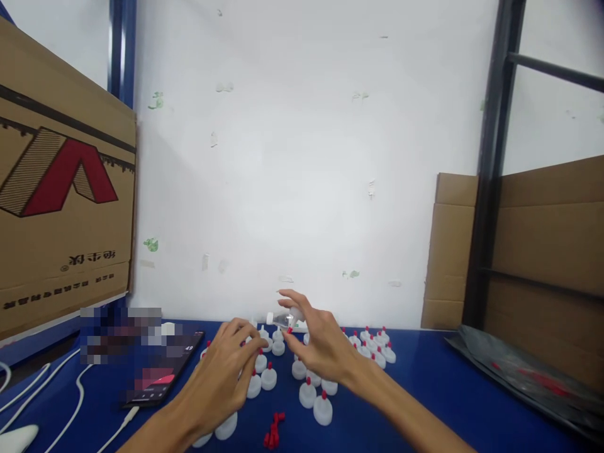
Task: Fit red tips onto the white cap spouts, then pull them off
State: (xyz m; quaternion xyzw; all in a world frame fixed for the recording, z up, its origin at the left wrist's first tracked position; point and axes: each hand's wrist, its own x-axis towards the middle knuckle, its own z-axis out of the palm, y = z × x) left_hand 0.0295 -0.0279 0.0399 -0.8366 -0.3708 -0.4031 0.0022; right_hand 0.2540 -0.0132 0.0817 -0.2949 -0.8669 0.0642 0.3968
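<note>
The right hand (321, 346) pinches a small red tip (289, 329) between thumb and forefinger, other fingers spread, just before a clear bottle (283, 319) lying by the white wall (306, 157). The left hand (226, 371) curls loosely over white red-tipped caps (311, 393); a phone (163, 371) lies just left, bare blue tabletop (425, 390) to the right.

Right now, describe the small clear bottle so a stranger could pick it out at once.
Start at the blue table below the white wall. Among the white caps with red tips, find the right hand. The small clear bottle lies sideways at its fingertips, the only transparent piece there.
</note>
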